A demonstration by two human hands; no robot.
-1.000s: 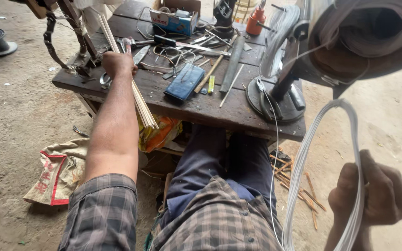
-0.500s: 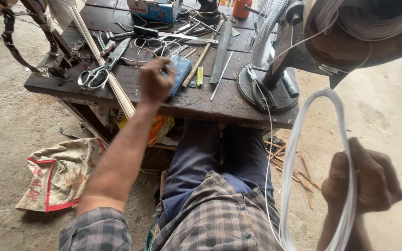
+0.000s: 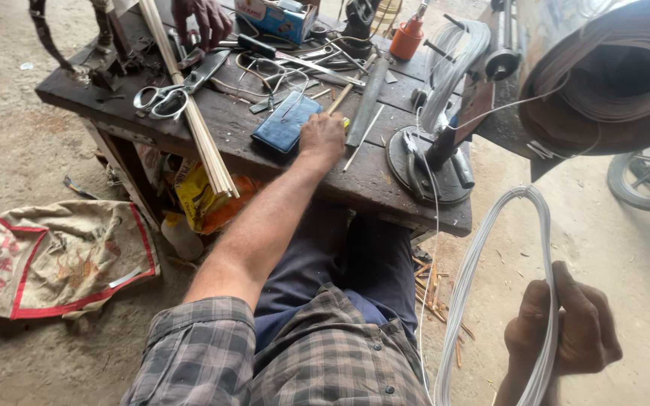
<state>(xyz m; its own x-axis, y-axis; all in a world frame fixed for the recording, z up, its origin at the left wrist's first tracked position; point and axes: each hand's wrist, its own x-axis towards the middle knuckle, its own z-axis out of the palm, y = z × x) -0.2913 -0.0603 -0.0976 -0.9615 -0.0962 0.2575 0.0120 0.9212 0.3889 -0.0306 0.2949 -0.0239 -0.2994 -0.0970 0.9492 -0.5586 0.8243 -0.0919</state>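
My left hand (image 3: 323, 135) reaches out to the dark wooden workbench (image 3: 227, 128). It rests knuckles-up beside a flat blue case (image 3: 286, 124), and its curled fingers cover a small yellow-green stick (image 3: 346, 122). Whether the fingers grip the stick is hidden. Low on the right, my right hand (image 3: 562, 331) is closed around a coil of thin white wire (image 3: 490, 248). One strand runs from the coil up to a winding stand on a round base (image 3: 426, 162).
Scissors (image 3: 161, 98), a bundle of thin pale sticks (image 3: 189, 113), a long file (image 3: 370, 98), an orange bottle (image 3: 408, 37) and several hand tools crowd the bench. Another person's hand (image 3: 201, 19) works at its far edge. A red-trimmed sack (image 3: 62, 259) lies on the ground at left.
My left hand has swept from the bench's left end, near the sticks, rightward to the blue case. My right hand still holds the wire coil.
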